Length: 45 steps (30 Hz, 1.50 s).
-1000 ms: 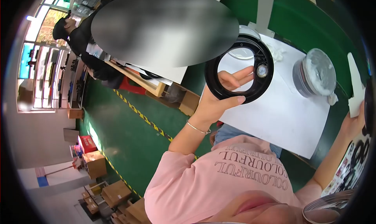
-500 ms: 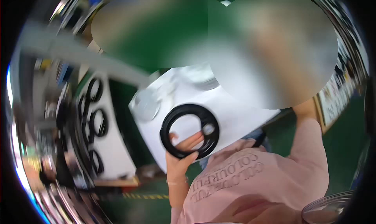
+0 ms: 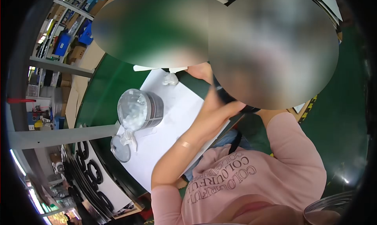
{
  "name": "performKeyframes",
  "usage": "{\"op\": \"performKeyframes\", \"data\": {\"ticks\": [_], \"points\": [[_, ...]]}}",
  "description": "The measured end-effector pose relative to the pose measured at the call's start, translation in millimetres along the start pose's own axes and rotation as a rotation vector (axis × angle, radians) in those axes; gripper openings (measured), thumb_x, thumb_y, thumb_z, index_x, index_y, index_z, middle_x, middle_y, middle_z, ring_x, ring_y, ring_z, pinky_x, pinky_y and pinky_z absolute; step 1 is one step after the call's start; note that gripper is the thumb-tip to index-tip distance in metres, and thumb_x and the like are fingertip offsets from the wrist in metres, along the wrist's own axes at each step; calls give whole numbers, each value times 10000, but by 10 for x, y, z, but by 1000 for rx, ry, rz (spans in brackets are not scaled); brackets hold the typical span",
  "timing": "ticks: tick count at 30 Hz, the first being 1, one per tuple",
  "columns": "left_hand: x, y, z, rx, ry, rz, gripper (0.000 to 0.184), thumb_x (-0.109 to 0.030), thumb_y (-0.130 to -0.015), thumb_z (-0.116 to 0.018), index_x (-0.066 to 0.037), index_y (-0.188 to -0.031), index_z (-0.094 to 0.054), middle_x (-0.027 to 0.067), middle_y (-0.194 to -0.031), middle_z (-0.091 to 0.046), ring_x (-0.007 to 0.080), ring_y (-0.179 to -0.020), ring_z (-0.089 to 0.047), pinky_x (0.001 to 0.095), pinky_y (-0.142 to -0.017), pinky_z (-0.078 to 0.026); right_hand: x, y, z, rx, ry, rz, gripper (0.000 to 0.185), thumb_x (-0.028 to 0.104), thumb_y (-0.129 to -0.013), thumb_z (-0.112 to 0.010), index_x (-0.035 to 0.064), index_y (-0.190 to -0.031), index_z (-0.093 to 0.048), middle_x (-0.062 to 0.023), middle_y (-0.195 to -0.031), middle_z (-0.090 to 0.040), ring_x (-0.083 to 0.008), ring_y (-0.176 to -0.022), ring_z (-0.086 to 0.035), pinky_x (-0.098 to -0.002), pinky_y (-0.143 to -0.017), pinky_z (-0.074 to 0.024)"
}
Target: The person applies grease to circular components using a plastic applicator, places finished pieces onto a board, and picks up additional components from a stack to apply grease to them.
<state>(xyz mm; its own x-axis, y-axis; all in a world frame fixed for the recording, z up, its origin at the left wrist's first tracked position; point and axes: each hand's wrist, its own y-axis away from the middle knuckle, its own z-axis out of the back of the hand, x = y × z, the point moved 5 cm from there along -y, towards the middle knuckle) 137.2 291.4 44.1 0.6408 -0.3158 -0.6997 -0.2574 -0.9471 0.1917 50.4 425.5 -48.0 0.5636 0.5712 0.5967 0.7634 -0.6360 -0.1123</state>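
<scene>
Black ring (image 3: 224, 95) (mostly hidden) in left hand (image 3: 216, 113)

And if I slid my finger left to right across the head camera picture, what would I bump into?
Several black rings, the clear tub, a crumpled white wad, the held black ring in the left hand, the pink right sleeve.
</scene>
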Motion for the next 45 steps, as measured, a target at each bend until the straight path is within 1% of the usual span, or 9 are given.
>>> {"op": "performKeyframes", "data": {"ticks": [8, 16, 19, 20, 23, 24, 25, 28, 45], "points": [[621, -1427, -451, -9, -296, 19, 553, 20, -697, -607, -49, -1148, -294, 115, -931, -505, 191, -881, -543, 327, -658, -521, -20, -11, 37, -70, 16, -33, 332, 158, -853, -512, 5, -1145, -472, -104, -1052, -568, -204, -949, -571, -335, -832, -457], [626, -1274, -467, -209, -647, -98, 1029, -116, -504, -690, 120, -1282, -58, 314, -1211, -330, 388, -1145, -365, 350, -998, -283, -86, -71, 315, -73, 60, 14, 335, 131, -819, -521, -13, -1119, -490, -126, -1032, -571, -213, -900, -567, -327, -790, -466], [183, -650, -273, -240, -596, -406, 792, -81, -501, -653, -25, -1198, -282, 221, -1127, -409, 370, -1093, -409, 342, -952, -317, -8, -76, 284, 49, 88, 33, 384, 110, -874, -445, -20, -1230, -382, -144, -1151, -509, -218, -981, -538, -319, -827, -465], [121, -514, -122, -390, -751, -861, 717, -50, -529, -627, -38, -1173, -312, 168, -1061, -418, 309, -1035, -432, 337, -922, -334, -16, -97, 373, -111, 84, -46, 422, 128, -877, -419, -30, -1262, -349, -159, -1213, -465, -245, -1035, -510, -356, -901, -420], [-672, 1026, 201, -642, -520, -1118, 707, -29, -572, -620, -44, -1197, -290, 111, -1104, -344, 230, -1078, -370, 334, -899, -329, -205, -53, 500, 129, -616, -401, 374, 155, -878, -463, 26, -1225, -413, -136, -1208, -473, -242, -1041, -508, -349, -893, -424], [-839, 1557, 231, -738, -680, -1265, 747, -41, -589, -644, -40, -1231, -262, 102, -1160, -317, 213, -1124, -345, 330, -897, -320, -48, -260, 861, -80, 5, -157, 340, 143, -878, -470, 18, -1192, -437, -114, -1208, -476, -237, -1068, -489, -343, -911, -403], [-884, 2165, 320, -1198, -1065, -1222, 755, -43, -600, -665, -37, -1237, -260, 105, -1164, -327, 215, -1142, -322, 358, -916, -301, -95, -344, 1124, -126, 19, -107, 334, 138, -880, -471, 9, -1187, -438, -110, -1196, -483, -229, -1086, -473, -332, -922, -387], [-1044, 3413, -35, -935, -985, -1939, 817, 19, -548, -649, -45, -1259, -251, 111, -1221, -307, 273, -1271, -202, 393, -997, -191, -61, -252, 1021, -149, 70, -107, 333, 176, -889, -473, 22, -1183, -447, -108, -1127, -526, -209, -1021, -514, -315, -869, -411], [-1379, 3944, 163, -579, -903, -2162, 813, -14, -537, -593, -55, -1256, -217, 121, -1241, -260, 291, -1223, -226, 390, -997, -184, 88, -70, 757, -131, 182, -24, 312, 187, -887, -478, 18, -1148, -459, -98, -1015, -574, -189, -867, -579, -273, -730, -496]]}}
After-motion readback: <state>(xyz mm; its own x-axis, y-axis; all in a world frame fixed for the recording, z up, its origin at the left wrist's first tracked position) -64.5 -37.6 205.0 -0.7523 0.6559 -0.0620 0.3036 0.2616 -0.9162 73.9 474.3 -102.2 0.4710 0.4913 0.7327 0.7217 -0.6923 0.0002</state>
